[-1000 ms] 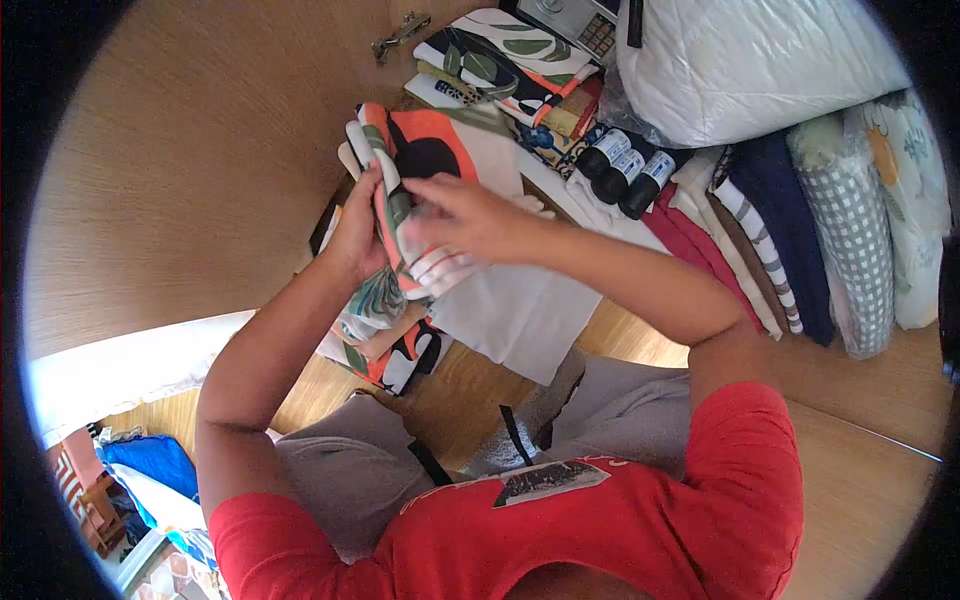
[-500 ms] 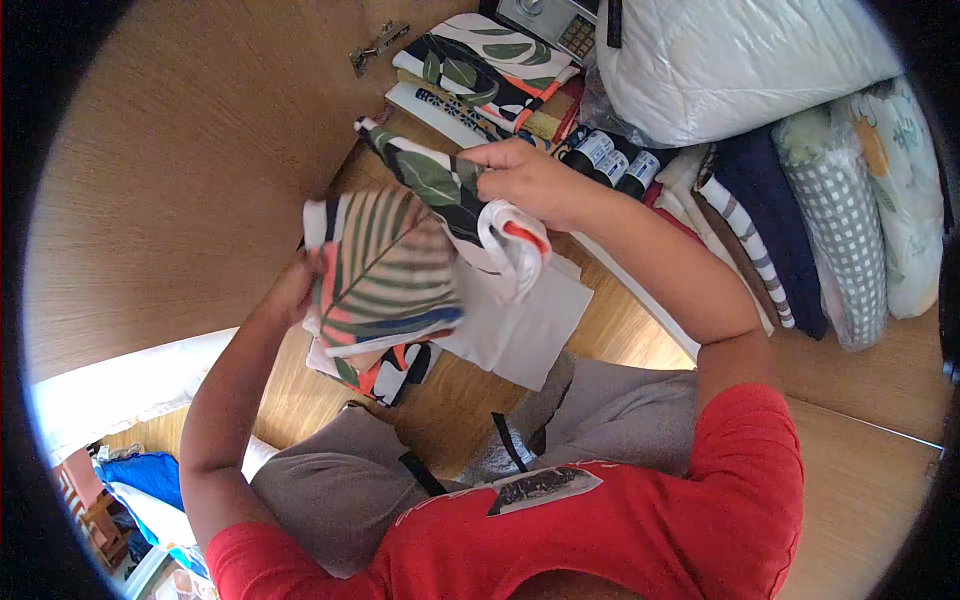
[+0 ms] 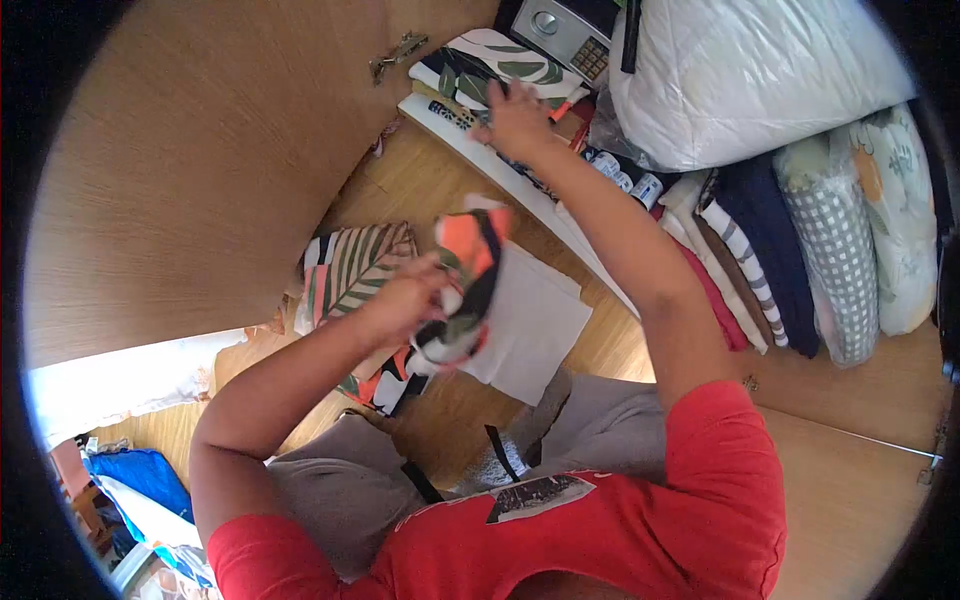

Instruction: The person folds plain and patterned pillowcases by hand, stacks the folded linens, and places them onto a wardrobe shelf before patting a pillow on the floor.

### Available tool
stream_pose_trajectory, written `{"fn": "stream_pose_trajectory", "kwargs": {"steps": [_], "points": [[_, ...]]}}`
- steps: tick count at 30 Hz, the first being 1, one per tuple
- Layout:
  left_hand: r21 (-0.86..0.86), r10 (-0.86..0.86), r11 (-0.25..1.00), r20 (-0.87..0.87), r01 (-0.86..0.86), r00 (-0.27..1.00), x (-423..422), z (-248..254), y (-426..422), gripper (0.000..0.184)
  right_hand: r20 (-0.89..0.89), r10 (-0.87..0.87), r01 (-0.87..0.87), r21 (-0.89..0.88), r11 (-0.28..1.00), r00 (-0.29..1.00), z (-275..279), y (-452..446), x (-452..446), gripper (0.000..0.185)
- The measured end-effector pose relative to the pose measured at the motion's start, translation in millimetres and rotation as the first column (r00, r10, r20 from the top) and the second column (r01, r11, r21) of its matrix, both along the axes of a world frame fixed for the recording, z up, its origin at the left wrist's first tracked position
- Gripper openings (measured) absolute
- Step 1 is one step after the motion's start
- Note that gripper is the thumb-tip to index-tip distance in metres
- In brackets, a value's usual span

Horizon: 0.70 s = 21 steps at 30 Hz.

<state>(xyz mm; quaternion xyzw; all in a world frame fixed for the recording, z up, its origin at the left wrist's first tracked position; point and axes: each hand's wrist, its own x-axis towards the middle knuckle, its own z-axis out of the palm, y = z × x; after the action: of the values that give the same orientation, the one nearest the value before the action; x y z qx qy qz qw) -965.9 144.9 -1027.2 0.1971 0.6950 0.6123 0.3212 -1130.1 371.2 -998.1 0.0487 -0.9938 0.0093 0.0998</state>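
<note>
My left hand is closed on a folded fabric piece with an orange, black, white and green print, blurred by motion. Spread fingers of my right hand lie over the front edge of a folded leaf-print fabric on the cupboard's bottom shelf; whether they press on it I cannot tell. Beside my left hand on the floor rests a folded fabric with a striped palm-leaf print. Below it another printed fabric shows in part. White folded cloth lies in front of my knees.
A wooden door stands at the left. On the shelf are a safe, a large white bedding bundle, several dark bottles with white labels, and upright folded textiles. A white shelf edge runs diagonally.
The palm-leaf fabric has gone from my left hand to the floor. The other printed fabric has passed from my right hand to my left. My right hand has moved up to the shelf.
</note>
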Motion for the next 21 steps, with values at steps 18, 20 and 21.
{"fn": "stream_pose_trajectory", "kwargs": {"steps": [18,20,21], "points": [[0.612,-0.019,0.626,0.632,-0.484,0.775,-67.4,41.6,-3.1,0.076,0.094,0.419,-0.411,-0.101,0.906,0.903,133.3,-21.6,65.7,0.030],[0.507,0.049,0.681,0.688,-0.528,0.724,-70.8,48.1,-6.2,0.067,0.227,0.638,-0.485,-0.480,0.731,0.736,122.2,-35.9,91.1,0.037],[0.390,0.131,0.723,0.734,-0.571,0.667,-70.8,48.8,-10.6,0.058,0.224,0.640,-0.485,-0.485,0.727,0.735,109.9,-40.0,82.4,0.037]]}}
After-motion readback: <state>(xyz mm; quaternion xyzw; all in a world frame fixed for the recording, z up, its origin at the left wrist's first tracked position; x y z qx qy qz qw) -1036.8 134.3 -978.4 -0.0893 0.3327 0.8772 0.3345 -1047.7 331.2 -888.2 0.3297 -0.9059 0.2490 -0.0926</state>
